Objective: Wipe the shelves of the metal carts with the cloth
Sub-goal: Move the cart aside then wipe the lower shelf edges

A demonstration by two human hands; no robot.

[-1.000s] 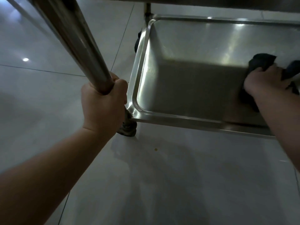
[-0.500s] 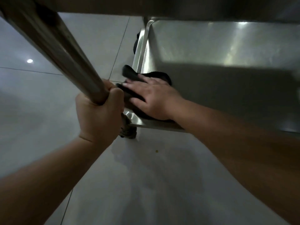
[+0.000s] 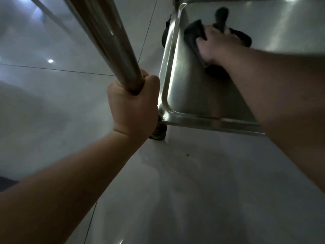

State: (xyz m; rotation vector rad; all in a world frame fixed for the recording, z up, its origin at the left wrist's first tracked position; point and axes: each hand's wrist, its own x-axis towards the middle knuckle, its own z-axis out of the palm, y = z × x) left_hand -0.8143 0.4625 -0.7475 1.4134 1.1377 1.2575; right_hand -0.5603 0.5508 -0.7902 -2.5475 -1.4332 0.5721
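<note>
Cloth (image 3: 194, 35) now pressed by flat right hand (image 3: 217, 44) toward shelf's (image 3: 190, 88) twelve-o'clock corner, up from near edge; left hand (image 3: 132, 104) gripping post (image 3: 109, 43).

Dim, glare on floor (image 3: 50, 60), motion blur, wide-angle bending at edges

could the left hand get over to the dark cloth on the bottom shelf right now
Probably not as things stand. The left hand grips the cart's upright pole, and the cloth lies further back on the shelf under the right hand. Nothing blocks the path once it lets go.
</note>
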